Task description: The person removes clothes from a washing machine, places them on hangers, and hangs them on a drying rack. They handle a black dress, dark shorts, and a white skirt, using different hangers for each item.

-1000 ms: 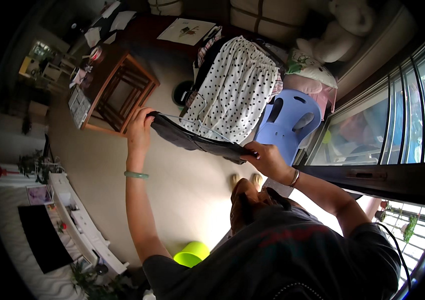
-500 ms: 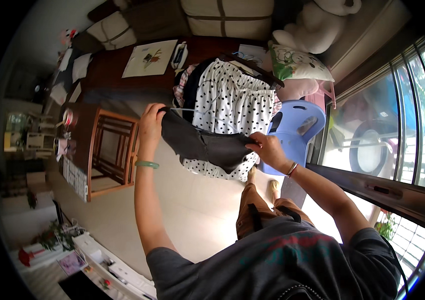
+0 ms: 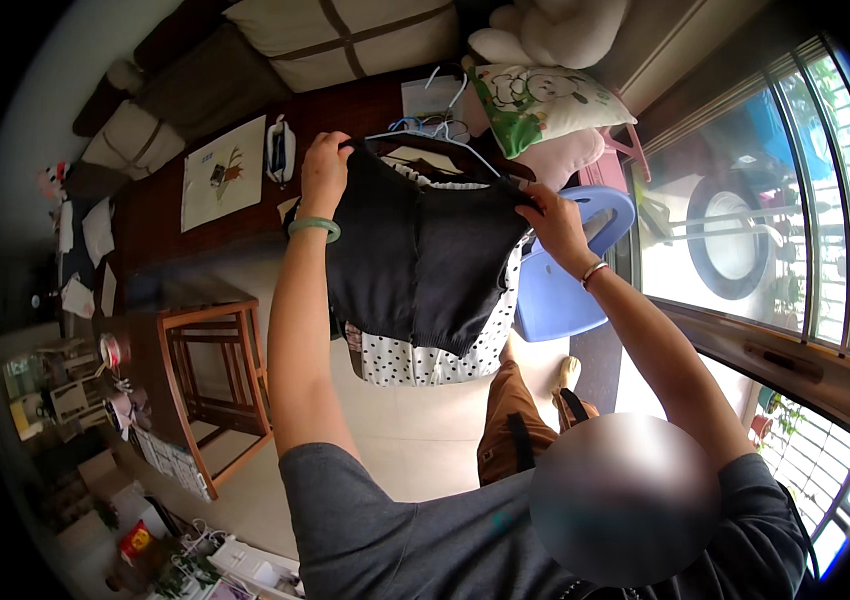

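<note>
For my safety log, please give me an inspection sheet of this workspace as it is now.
Surface: pale floor, dark wooden bench behind.
Job's things: dark top held spread by its shoulders, over a polka-dot garment on a hanger.
Clutter: papers, wooden stool, blue plastic chair, printed cushion.
Grippers: left hand and right hand, fingers closed on the dark top.
Cables: nothing seen.
Surroundings: large window at right.

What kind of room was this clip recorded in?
Most likely a home living room: a brown cushioned sofa along the wall, a dark wooden table strewn with papers, and a large sliding glass window. Both hands hold up a black knit top.
</note>
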`<state>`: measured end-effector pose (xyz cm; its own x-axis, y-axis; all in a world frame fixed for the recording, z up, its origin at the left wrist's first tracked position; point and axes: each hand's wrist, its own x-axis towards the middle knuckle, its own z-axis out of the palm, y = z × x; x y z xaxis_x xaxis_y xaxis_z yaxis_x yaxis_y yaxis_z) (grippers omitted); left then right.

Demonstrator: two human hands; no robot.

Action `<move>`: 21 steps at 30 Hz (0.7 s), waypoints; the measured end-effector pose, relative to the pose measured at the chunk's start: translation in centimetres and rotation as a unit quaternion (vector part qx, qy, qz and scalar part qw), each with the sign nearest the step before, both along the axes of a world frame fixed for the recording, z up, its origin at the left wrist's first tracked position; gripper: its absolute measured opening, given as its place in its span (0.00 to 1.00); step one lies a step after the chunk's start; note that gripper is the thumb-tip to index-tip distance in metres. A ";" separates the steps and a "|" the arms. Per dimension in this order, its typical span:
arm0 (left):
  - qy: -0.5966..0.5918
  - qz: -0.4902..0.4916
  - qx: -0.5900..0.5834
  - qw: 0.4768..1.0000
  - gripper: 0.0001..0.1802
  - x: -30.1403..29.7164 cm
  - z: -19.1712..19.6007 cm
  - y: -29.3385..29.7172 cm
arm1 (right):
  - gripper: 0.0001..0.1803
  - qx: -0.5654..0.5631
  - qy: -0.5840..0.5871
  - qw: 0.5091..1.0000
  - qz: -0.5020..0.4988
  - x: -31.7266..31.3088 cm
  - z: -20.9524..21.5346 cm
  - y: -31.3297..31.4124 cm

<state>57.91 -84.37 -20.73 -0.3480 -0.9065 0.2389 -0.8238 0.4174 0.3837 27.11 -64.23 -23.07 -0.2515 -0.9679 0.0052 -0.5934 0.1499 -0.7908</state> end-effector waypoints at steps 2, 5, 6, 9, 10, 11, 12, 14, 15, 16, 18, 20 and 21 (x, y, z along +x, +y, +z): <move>0.007 0.013 0.024 1.000 0.09 -0.7 -1.0 -1.3 | 0.16 -0.018 -0.003 0.999 -0.030 -0.4 -0.8 -0.8; -0.007 0.024 0.046 0.999 0.10 -1.6 -2.1 -2.4 | 0.16 -0.041 0.006 0.998 -0.053 -0.9 -1.9 -1.5; -0.016 0.028 0.054 0.998 0.10 -1.7 -2.4 -2.5 | 0.16 -0.051 0.014 0.997 -0.055 -0.9 -2.2 -1.5; -0.026 0.011 0.023 0.999 0.14 -1.6 -4.4 -2.1 | 0.16 -0.021 0.031 0.997 -0.070 -0.7 -3.3 -1.5; -0.008 0.013 0.039 0.999 0.15 -1.6 -4.3 -2.0 | 0.17 -0.017 0.017 0.997 -0.070 -0.6 -3.3 -1.5; 0.009 0.016 0.054 0.998 0.16 -1.4 -4.2 -1.8 | 0.17 -0.014 0.002 0.997 -0.069 -0.5 -3.2 -1.4; 0.027 0.020 0.069 0.997 0.17 -1.3 -4.0 -1.4 | 0.17 -0.010 -0.012 0.998 -0.068 -0.5 -3.0 -1.2; 0.076 0.008 0.066 0.995 0.16 -1.5 -2.2 0.0 | 0.19 -0.007 -0.036 0.997 -0.068 -0.8 -2.3 -0.6; 0.100 0.001 0.064 0.993 0.16 -1.6 -1.3 1.0 | 0.20 -0.006 -0.048 0.997 -0.067 -1.0 -1.9 -0.2; 0.116 0.011 0.060 0.991 0.15 -1.3 -1.0 2.1 | 0.20 -0.016 -0.048 0.997 -0.062 -1.1 -1.4 0.4; 0.150 0.029 0.052 0.987 0.15 -0.9 -0.6 4.9 | 0.22 -0.034 -0.048 0.997 -0.053 -1.4 -0.3 2.2; 0.215 0.053 0.056 0.974 0.14 -2.0 -0.1 8.5 | 0.21 -0.048 -0.068 0.996 -0.044 -2.1 0.5 4.4; 0.236 0.056 0.048 0.969 0.14 -2.6 -0.4 10.7 | 0.21 -0.053 -0.082 0.994 -0.040 -2.5 1.0 6.1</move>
